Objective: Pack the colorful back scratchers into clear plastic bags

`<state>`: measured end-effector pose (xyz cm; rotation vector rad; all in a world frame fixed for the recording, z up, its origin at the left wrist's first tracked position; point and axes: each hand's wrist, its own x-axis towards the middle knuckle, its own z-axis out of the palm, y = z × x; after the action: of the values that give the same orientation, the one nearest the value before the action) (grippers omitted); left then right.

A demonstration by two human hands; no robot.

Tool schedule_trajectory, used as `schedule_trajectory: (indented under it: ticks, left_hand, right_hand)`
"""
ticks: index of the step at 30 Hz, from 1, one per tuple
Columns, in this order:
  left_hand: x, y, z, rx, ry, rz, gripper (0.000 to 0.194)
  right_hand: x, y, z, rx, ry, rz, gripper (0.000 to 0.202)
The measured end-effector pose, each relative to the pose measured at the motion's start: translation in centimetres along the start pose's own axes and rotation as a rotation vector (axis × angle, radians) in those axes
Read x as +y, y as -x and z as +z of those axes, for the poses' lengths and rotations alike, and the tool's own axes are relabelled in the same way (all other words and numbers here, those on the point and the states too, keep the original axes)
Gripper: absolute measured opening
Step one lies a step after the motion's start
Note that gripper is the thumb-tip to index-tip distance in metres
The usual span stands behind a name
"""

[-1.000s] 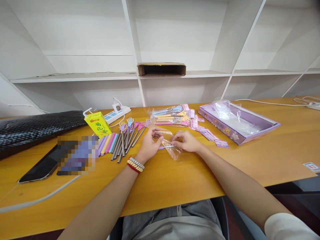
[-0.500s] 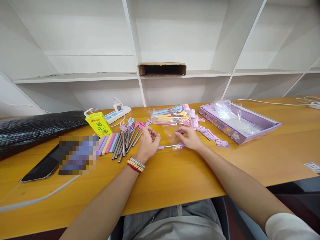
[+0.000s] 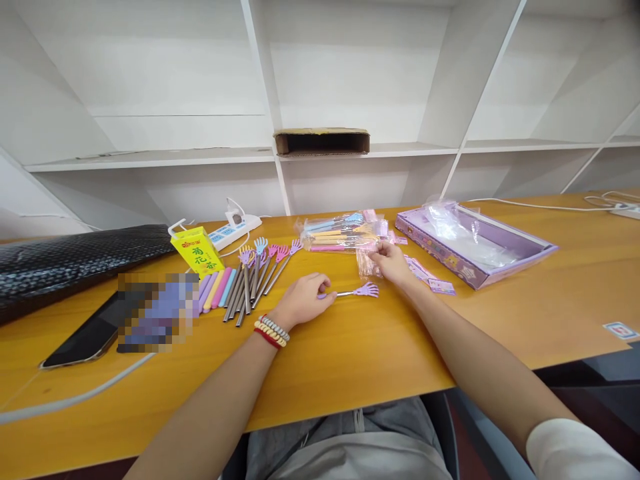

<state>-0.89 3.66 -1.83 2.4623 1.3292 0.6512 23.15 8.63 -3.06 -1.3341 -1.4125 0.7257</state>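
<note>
My left hand (image 3: 306,299) is closed round the handle end of a purple hand-shaped scratcher (image 3: 367,289), whose metal rod and spread claw point right just above the table. My right hand (image 3: 391,264) pinches a small clear plastic bag (image 3: 368,263). Behind it lie packaged scratchers (image 3: 340,233) in blue, yellow and pink. Left of my left hand are several loose scratcher heads on metal rods (image 3: 260,270), beside a row of coloured handles (image 3: 217,288). Printed cards (image 3: 441,287) lie right of my right hand.
An open purple box (image 3: 480,270) with clear plastic inside sits at the right. At the left are a yellow carton (image 3: 197,252), a power strip (image 3: 235,230), a dark phone (image 3: 83,337) and a black wrapped bundle (image 3: 85,263). A cardboard box (image 3: 323,132) rests on the shelf.
My left hand has lowered and taken hold of the purple scratcher's handle end. My right hand has moved right and slightly up with the plastic bag, off the scratcher's claw.
</note>
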Motion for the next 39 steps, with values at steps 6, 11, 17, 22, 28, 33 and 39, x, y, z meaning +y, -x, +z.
schedule_trajectory:
  ticks: [6,11,17,22,28,33,39]
  left_hand:
    - [0.3,0.2,-0.5,-0.062,-0.041,0.082,0.019]
    - [0.3,0.2,-0.5,-0.094,-0.037,0.122,0.016]
    - [0.4,0.2,-0.4,-0.075,-0.034,0.157,0.022]
    - [0.6,0.2,-0.7,0.100,-0.033,0.120,0.023]
    - [-0.2,0.0,-0.5,0.168,-0.108,0.038,0.018]
    - [-0.2,-0.1,-0.4,0.164,-0.129,0.009,0.019]
    - [-0.1,-0.1,-0.4,0.183,-0.127,-0.006,0.020]
  right_hand:
    - [0.8,-0.3,0.5,-0.100,-0.118,0.179,0.020]
    - [0.8,-0.2,0.4,-0.148,-0.175,0.193,0.032]
    - [1.3,-0.4,0.5,-0.111,-0.245,0.169,0.035]
    - [0.1,0.0,0.7,-0.030,-0.413,0.109,0.036]
    - [-1.3,0.4,1.0,0.003,-0.602,0.178,0.031]
    - [-1.3,0.1,1.0,0.080,-0.721,0.215,0.031]
    - [-1.5,0.1,0.5,0.114,-0.846,0.221,0.032]
